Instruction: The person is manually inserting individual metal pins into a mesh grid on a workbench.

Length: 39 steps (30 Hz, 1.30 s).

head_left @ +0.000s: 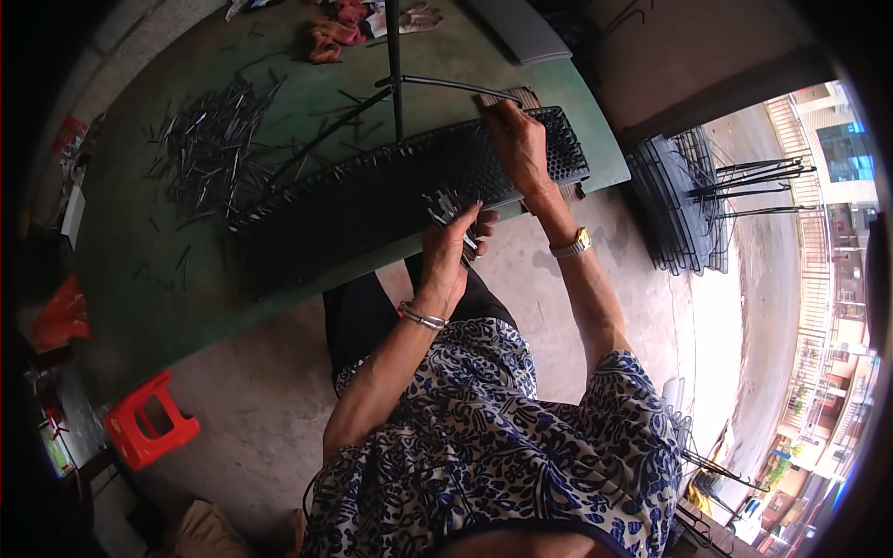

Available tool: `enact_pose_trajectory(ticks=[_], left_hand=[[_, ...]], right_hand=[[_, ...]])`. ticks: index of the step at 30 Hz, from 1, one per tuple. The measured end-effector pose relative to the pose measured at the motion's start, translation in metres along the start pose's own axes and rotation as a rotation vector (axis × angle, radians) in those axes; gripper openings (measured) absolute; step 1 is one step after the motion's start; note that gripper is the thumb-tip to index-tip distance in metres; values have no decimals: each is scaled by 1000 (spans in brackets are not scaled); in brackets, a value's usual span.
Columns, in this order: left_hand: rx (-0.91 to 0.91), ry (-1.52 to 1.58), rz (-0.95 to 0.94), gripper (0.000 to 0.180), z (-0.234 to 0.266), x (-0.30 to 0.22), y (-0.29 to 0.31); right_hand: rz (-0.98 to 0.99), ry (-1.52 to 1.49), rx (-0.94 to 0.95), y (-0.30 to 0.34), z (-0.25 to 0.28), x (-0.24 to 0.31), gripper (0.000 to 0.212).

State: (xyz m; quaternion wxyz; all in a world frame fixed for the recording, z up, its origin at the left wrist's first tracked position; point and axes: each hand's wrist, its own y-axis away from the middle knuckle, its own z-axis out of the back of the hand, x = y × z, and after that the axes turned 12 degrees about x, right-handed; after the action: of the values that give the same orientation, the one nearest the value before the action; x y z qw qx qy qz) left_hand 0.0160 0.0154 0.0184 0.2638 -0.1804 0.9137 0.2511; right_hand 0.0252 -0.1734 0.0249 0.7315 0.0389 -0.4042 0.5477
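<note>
A long black perforated metal panel (372,209) with a raised wire rim lies along the near edge of the green table. My left hand (446,249) is closed around a bunch of small dark strips (448,206), above the panel's near edge. Toward the panel's right end, my right hand (519,144) has its fingers pinched together at the far rim. What sits between those fingertips, if anything, is too small to make out. Small pieces stand in a row along the far rim, left of my right hand.
A loose pile of dark strips (223,139) covers the left of the green table (130,307). Behind the panel stands a black metal rod frame (394,70). Gloves (339,28) lie at the far edge. A red stool (153,423) is lower left; stacked wire racks (684,200) stand right.
</note>
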Motion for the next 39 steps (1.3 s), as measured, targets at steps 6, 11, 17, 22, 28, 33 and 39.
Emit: enact_pose_trajectory(ticks=[6, 11, 17, 22, 28, 33, 39], left_hand=[[29, -18, -19, 16, -1, -2, 2], [25, -27, -31, 14, -3, -2, 0], [24, -34, -46, 14, -3, -4, 1], [1, -48, -27, 12, -5, -1, 0], [-5, -75, -67, 14, 4, -1, -1], [22, -144, -84, 19, -1, -2, -2], [21, 2, -26, 24, -5, -1, -5]], right_hand=[[9, -10, 13, 6, -3, -1, 13], [-26, 252, 36, 8, -5, -1, 13], [-62, 322, 94, 3, 0, 4, 16], [-53, 266, 178, 4, 0, -7, 19], [-214, 33, 405, 23, 30, 37, 25], [-231, -486, 836, 37, 48, 41, 17], [-234, -621, 626, 34, 55, 32, 12]])
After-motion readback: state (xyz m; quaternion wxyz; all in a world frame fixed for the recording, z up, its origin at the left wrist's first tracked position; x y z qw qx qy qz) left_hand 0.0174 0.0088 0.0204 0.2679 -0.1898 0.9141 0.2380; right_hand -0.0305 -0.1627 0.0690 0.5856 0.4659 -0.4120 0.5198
